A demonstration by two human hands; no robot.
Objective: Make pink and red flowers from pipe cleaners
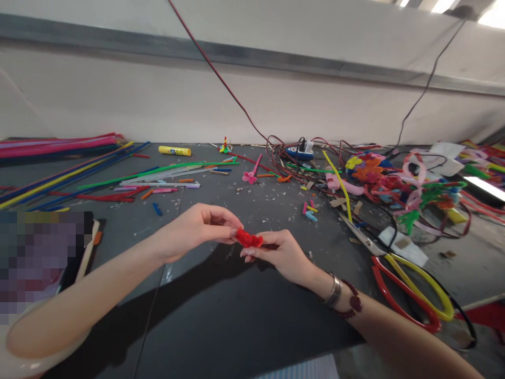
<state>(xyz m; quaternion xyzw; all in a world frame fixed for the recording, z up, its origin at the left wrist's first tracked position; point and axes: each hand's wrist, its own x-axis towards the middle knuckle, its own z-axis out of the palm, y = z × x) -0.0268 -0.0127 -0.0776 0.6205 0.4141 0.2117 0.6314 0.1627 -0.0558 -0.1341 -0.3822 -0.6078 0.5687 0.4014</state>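
Observation:
A small bent piece of fuzzy red pipe cleaner (249, 239) is held between both hands above the dark table. My left hand (205, 226) pinches its left end with thumb and fingertips. At its right end, my right hand (282, 252) grips it between thumb and fingers. The red piece looks curled into several bumps, and its ends are hidden by my fingertips. A bracelet and a metal bangle (334, 289) are on my right wrist. Beyond the hands lies a pink pipe-cleaner flower (250, 176) with a stem.
Red-and-yellow-handled scissors (406, 287) lie at the right. Behind them are a pile of colourful pipe-cleaner flowers (366, 168), tangled cords and a blue power strip (300, 152). Long pipe cleaners (59, 147), cut pieces and a yellow tube (174, 151) lie at the left and back.

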